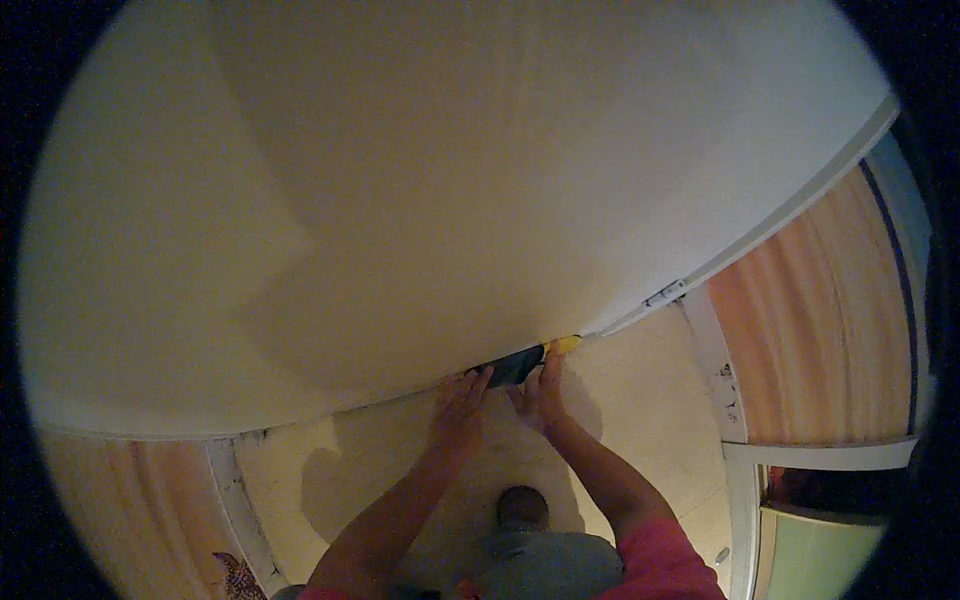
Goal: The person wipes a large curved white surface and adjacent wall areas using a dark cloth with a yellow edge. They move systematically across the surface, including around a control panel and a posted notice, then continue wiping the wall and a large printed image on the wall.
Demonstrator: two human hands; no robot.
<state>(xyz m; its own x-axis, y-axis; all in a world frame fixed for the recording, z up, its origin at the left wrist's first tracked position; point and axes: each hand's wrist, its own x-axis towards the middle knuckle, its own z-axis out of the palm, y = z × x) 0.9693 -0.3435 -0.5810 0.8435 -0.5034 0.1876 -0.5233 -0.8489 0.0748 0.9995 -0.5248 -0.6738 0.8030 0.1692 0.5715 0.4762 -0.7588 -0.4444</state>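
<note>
Both of my hands are at the lower edge of a large pale panel (450, 210) that looks like a door. A dark, flat object (516, 366) lies along that edge, between my hands. My left hand (459, 409) has its fingertips on the left end of it. Fingers of my right hand (541, 397) rest on its right end and against a yellow piece (566, 344) beside it. Whether the yellow piece is joined to the dark object cannot be told. The side of the dark object towards the panel is hidden.
A metal fitting (664, 293) sits on the panel's edge at right. Pale floor (637, 390) spreads below the panel. Orange-patterned walls (817, 315) with scuffed white skirting (726, 375) flank it. A white frame (742, 517) stands at lower right, near a small metallic object (721, 556).
</note>
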